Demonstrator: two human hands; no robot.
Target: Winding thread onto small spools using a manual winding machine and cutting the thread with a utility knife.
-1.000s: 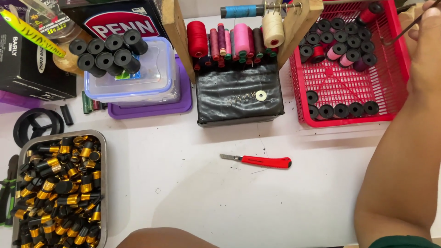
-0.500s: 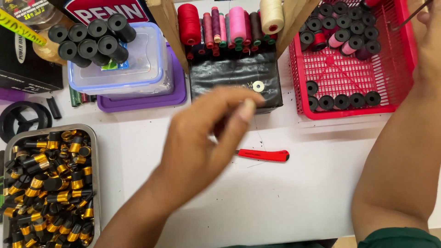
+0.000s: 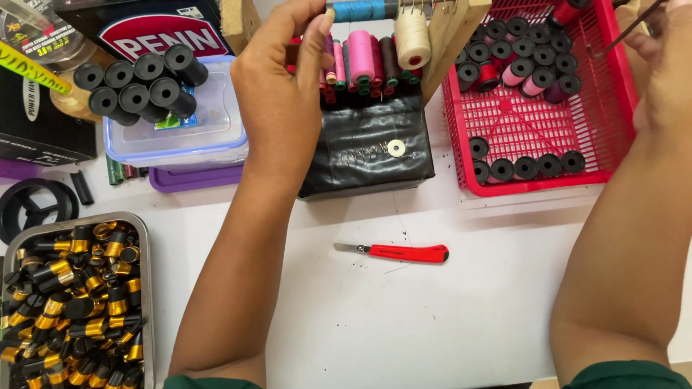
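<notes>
My left hand [image 3: 281, 94], which half a second ago was hovering low over the table above the knife, is now reaching up to the thread rack [image 3: 375, 57], and the view is tipping up with it.

Taking the rack as my landmark: the red basket [image 3: 613, 130] is sitting just right of it, holding rows of black and pink-wrapped tubes. The clear box [image 3: 180, 144] with black tubes [image 3: 140, 83] piled on its lid is lying just left of the rack, and the steel tray [image 3: 140, 238] of black-and-gold caps is well left and nearer me. The black pouch [image 3: 367, 148] is leaning against the rack's front. The red knife [image 3: 404, 252] is lying in front of the rack, apart from both arms.

My left fingers are curling toward the blue spool [image 3: 360, 10] on the rack's top bar, thumb touching its end; I cannot tell whether they are pinching thread. My right hand [image 3: 663, 65], right of the rack above the basket, is closing on a thin rod [image 3: 623, 32].

What I am worrying about: my left wrist is crowding the upright spools, so a careless pull may be knocking the pink or cream one off its peg. The rod tip is hanging over the basket and could be snagging its mesh. My forearm, dropping back, might be sweeping the knife.
</notes>
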